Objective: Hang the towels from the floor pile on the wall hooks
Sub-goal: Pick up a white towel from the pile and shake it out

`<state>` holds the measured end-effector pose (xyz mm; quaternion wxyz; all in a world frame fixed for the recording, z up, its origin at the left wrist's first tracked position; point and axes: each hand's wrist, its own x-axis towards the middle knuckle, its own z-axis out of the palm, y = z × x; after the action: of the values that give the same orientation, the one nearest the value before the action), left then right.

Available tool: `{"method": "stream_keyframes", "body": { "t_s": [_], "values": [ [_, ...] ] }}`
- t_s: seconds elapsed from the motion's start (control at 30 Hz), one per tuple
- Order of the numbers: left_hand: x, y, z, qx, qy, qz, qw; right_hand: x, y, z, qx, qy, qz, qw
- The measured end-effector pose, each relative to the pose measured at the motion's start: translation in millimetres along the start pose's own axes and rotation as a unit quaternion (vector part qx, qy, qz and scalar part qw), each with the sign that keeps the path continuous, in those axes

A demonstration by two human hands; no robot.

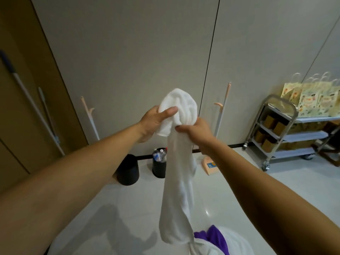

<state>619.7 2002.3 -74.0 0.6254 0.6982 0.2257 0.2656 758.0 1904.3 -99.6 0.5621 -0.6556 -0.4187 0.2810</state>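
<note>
A long white towel (pixel 176 190) hangs down in front of me, bunched at its top end. My left hand (pixel 156 122) grips the bunched top from the left, thumb across the cloth. My right hand (pixel 197 133) pinches the towel just below the bunch from the right. The towel's lower end reaches the floor pile (pixel 217 242), where a purple towel (pixel 211 235) and more white cloth lie. No wall hook shows on the pale wall panels (pixel 128 52) ahead.
Two black bins (pixel 128 170) (pixel 159 168) stand at the wall base, one holding plastic bottles. Pink-handled brooms (pixel 89 116) (pixel 223 105) and a pink dustpan (pixel 209 165) lean there. Mop poles (pixel 35 107) rest at left. A metal trolley (pixel 279 129) with boxes and paper bags stands at right.
</note>
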Motion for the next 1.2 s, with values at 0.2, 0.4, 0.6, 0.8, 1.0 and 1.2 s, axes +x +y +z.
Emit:
{"method": "stream_keyframes", "body": {
  "t_s": [0.2, 0.4, 0.6, 0.8, 1.0, 1.2],
  "values": [
    [-32.2, -45.2, -7.7, 0.086, -0.121, -0.188, 0.971, 28.9, -59.9, 10.5, 0.115, -0.007, 0.023, 0.993],
    [-10.6, -12.9, -2.8, -0.073, 0.015, -0.133, 0.988, 28.0, -47.4, -1.1, 0.076, -0.089, 0.004, 0.993],
    [3.1, 15.3, -24.4, -0.145, 0.116, -0.153, 0.971, 20.1, 12.1, 1.1, 0.018, -0.196, 0.112, 0.974],
    [-2.9, -4.5, -30.1, 0.045, 0.184, -0.210, 0.959, 32.4, -5.4, 8.8, 0.069, -0.090, 0.077, 0.991],
    [-24.3, -17.6, -56.0, 0.207, 0.200, -0.280, 0.916, 54.2, -9.6, 11.4, 0.059, -0.079, 0.024, 0.995],
    [-57.3, -18.6, -84.9, 0.142, 0.266, -0.350, 0.887, 81.8, -7.3, -2.5, 0.059, -0.091, 0.086, 0.990]
  ]
}}
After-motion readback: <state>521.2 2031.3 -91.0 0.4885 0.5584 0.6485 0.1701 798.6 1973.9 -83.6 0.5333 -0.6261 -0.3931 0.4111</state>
